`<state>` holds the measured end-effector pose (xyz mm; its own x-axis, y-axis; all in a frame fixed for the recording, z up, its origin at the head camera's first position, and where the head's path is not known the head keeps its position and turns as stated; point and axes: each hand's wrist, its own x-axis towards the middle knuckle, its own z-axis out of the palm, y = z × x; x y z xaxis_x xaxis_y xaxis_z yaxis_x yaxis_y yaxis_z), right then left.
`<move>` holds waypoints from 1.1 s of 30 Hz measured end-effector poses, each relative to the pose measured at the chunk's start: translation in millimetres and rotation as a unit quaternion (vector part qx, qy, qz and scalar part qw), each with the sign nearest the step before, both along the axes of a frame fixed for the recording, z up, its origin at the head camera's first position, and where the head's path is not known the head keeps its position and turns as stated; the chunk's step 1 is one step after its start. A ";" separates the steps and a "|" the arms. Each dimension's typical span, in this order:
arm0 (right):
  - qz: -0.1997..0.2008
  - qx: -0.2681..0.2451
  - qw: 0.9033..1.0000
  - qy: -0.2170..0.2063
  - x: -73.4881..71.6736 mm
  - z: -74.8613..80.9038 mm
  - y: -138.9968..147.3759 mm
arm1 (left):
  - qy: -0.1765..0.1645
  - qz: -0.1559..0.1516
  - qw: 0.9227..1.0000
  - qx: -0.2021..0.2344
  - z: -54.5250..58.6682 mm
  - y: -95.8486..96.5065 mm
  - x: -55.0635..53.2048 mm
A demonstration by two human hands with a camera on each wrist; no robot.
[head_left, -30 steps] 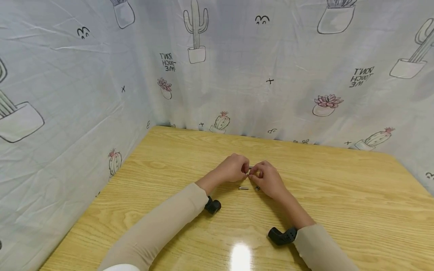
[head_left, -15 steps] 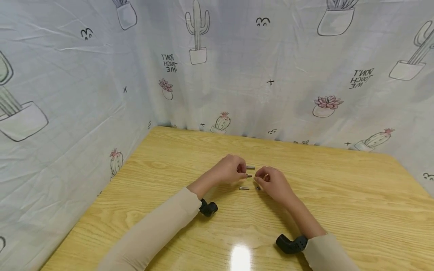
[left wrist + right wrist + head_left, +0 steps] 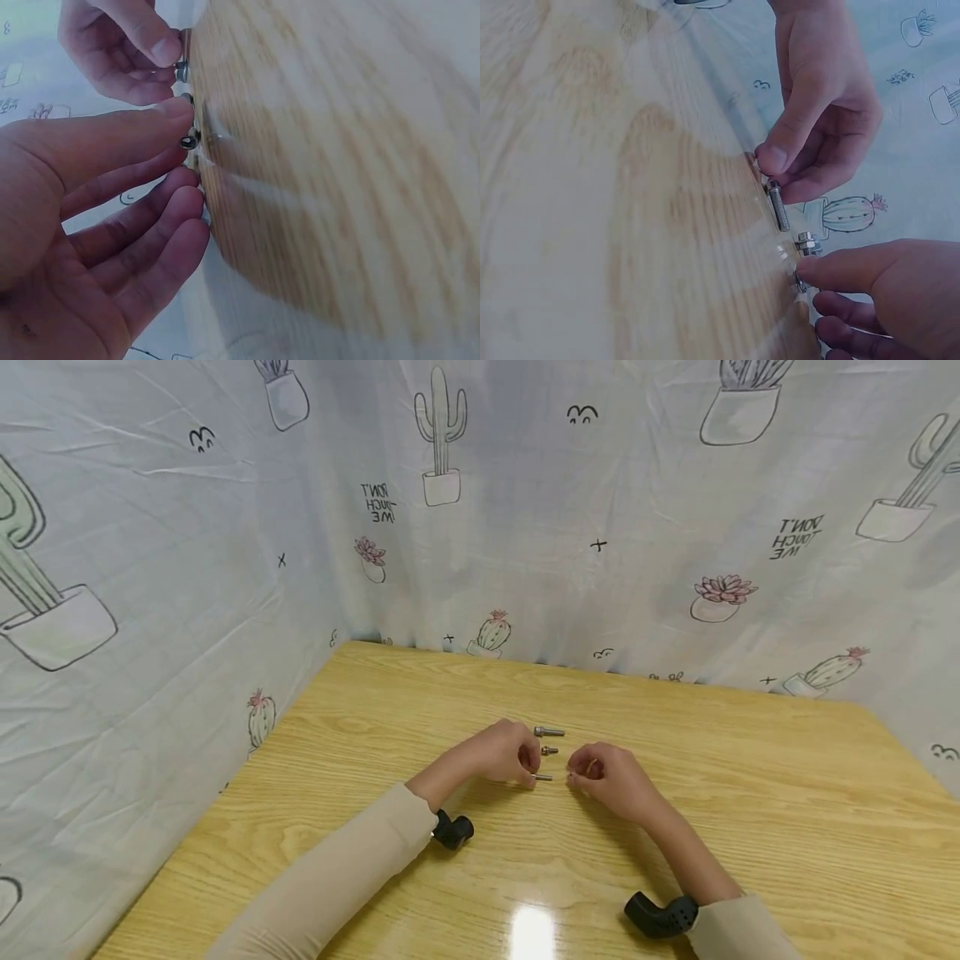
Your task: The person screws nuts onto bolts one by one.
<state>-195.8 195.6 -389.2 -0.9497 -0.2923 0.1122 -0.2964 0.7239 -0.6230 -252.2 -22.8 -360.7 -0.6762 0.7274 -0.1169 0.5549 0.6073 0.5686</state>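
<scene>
On the wooden table, my left hand [image 3: 504,753] pinches a silver bolt [image 3: 543,777] near its head with thumb and fingertips. In the right wrist view that bolt [image 3: 779,208] shows its threaded shank pointing away from the left hand [image 3: 829,112]. To its right, my right hand [image 3: 617,781] has thumb and fingertips on a small nut [image 3: 570,774], mostly covered in the head view. This nut [image 3: 800,283] peeks out beneath the right thumb in the right wrist view. Just behind lies a short bolt with a nut on it [image 3: 551,750], touched by neither hand.
A longer bolt [image 3: 550,732] lies farthest back of the row. Black wrist camera mounts [image 3: 453,831] sit at both cuffs. A cactus-print curtain [image 3: 555,527] hangs behind the table [image 3: 750,777] and along its left side.
The hands worked together on the short bolt with its nut, then parted. My left hand has let it go and moved nearer to the front bolt; my right hand shifted to the loose nut.
</scene>
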 end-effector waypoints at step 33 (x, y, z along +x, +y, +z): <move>-0.015 0.081 0.995 0.050 3.9 -1.4 -4.4 | -0.056 0.078 0.986 0.133 -8.7 -2.0 -1.8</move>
<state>-191.9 191.2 -390.5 -0.9449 -0.2859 0.1597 -0.3274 0.8219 -0.4661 -254.0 -24.8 -369.3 -0.7764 0.6300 -0.0176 0.3902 0.5024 0.7716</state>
